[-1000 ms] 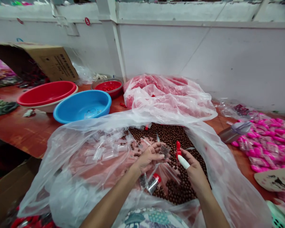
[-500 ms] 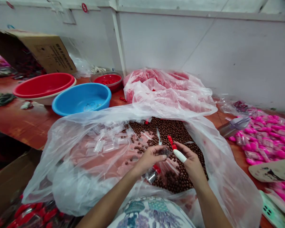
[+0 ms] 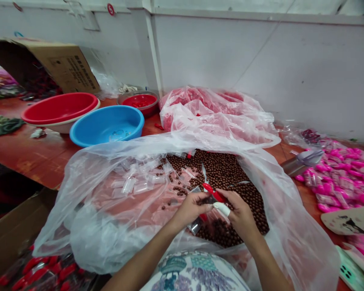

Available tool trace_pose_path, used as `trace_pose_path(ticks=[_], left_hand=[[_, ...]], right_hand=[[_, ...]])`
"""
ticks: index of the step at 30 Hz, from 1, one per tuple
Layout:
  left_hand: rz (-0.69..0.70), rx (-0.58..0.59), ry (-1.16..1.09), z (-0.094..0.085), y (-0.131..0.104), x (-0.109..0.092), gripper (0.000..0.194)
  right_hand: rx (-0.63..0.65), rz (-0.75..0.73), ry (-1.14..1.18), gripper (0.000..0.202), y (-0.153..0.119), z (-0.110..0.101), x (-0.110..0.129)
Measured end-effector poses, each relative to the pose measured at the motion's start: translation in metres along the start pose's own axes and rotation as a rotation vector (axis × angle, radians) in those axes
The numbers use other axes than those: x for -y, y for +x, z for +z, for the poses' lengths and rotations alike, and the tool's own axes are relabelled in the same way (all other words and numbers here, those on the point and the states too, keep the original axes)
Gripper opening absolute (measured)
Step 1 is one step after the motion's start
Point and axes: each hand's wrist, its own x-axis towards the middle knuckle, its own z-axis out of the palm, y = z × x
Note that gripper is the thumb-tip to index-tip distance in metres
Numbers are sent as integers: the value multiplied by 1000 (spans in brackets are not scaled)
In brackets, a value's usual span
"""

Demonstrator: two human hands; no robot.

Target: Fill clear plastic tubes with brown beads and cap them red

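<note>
Roughly left to right, clear containers (image 3: 129, 185) lie beyond and left of the left hand (image 3: 187, 211). Its grip, angled inward, pinches a small dark-looking container (image 3: 209, 199), probably light, stiff and slick, best held by its sides. Just beside that, contact unclear, a red cap (image 3: 208, 188) sits pinched in the grip of the right hand (image 3: 240, 213), slanting inward, white thumb cover (image 3: 222, 209) showing.

Soft light, blurred edges

The wall (image 3: 260, 60) is lit softly and coolly; the space under the table (image 3: 33, 151) is left dark. Small glints are caught on the clear cases (image 3: 129, 186) and plastic sheet (image 3: 92, 242). Toward the edges, shapes are stretched and blurred.
</note>
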Motion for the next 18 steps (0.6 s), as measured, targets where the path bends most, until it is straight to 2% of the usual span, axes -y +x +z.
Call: trace_pose_path(ticks=[3, 7, 11, 18], left_hand=[[4, -3, -20, 0, -1, 4, 37], [5, -7, -19, 1, -3, 6, 39], [7, -26, 34, 5, -4, 5, 35], [-2, -33, 104, 7, -6, 9, 34]], right_hand=[[-65, 65, 116, 25, -1, 0, 3], [-87, 178, 158, 28, -4, 1, 6], [-147, 137, 14, 24, -6, 5, 3], [-145, 211, 84, 29, -4, 11, 0]])
